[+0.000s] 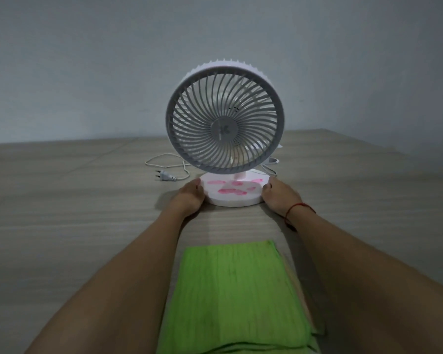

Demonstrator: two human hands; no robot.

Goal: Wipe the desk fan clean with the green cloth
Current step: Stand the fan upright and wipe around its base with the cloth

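Here the grey wall (pixel 87 60) fills the upper half of the view, and below it a wood-grain table (pixel 62 213) runs from its far edge to the near bottom. On the table, nearest the camera, lies the green cloth (pixel 230 297), folded flat into a rectangle between the two forearms and untouched; a paler layer shows along its right edge, though whether that is a second cloth is hard to tell in the dim light. Beyond the cloth, at the middle of the table, stands the desk fan (pixel 225 118), white, upright on a round base (pixel 234 200), its spiral grille facing the camera. Pink smudges (pixel 230 190) mark the top of the base. Both arms reach straight forward on either side of the cloth. The left hand (pixel 189 196) cups the left rim of the base, fingers curled against it; the right hand (pixel 279 194) presses the right rim likewise, so the base sits gripped between them. A red string (pixel 296 210) circles the right wrist. Behind and left of the fan a white cord (pixel 164 159) loops across the table and ends in a plug (pixel 164 175) lying just left of the base, clear of the left hand.
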